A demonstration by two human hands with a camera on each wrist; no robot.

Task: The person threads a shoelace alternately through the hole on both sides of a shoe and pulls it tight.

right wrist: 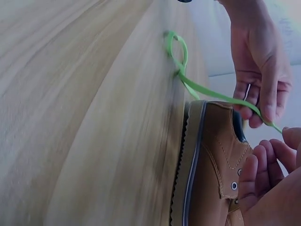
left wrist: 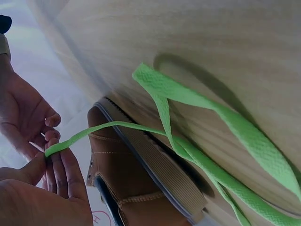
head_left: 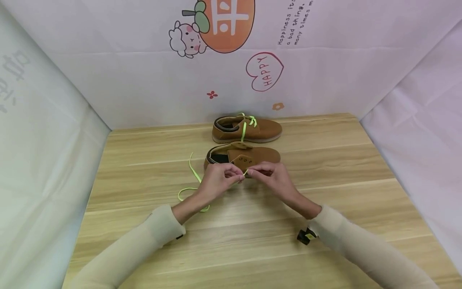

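Note:
A green shoelace (left wrist: pixel 230 127) runs from loose loops on the table up to both hands. My left hand (head_left: pixel 221 178) pinches it between thumb and fingers, close to one end. Opposite it, my right hand (head_left: pixel 272 178) pinches the short end (head_left: pixel 246 172) of the same lace. Both hands are in front of the nearer brown shoe (head_left: pixel 267 154), whose eyelets (right wrist: pixel 234 186) show on a side flap. No lace is seen in those eyelets. In the left wrist view the lace passes over the fingers (left wrist: pixel 70 174) of the left hand.
Behind stands a second brown shoe (head_left: pixel 270 130), laced with green lace (head_left: pixel 252 121). Both shoes rest on a wooden table (head_left: pixel 144 160). A printed white cloth (head_left: pixel 144 80) hangs along the back, and white cloth walls flank the sides. A small black device (head_left: pixel 306 237) is at the right wrist.

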